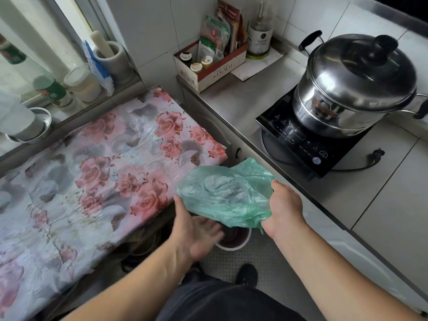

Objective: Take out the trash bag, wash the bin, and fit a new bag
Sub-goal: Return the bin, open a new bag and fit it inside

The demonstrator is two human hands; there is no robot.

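A thin green plastic bag [225,193] is spread out in the air above a small white bin [240,243] that stands on the floor between the table and the counter. My right hand [283,205] grips the bag's right edge in a closed fist. My left hand [196,230] is under the bag's left side, palm up with fingers spread, its thumb touching the bag's edge. The bag and my left hand hide most of the bin; only part of its rim and dark inside show.
A table with a floral cloth [92,177] fills the left. On the steel counter [231,105] at the right sit an induction hob [308,144] with a steel pot [356,84] and a box of condiments [208,66]. A black shoe [247,274] rests on the patterned floor.
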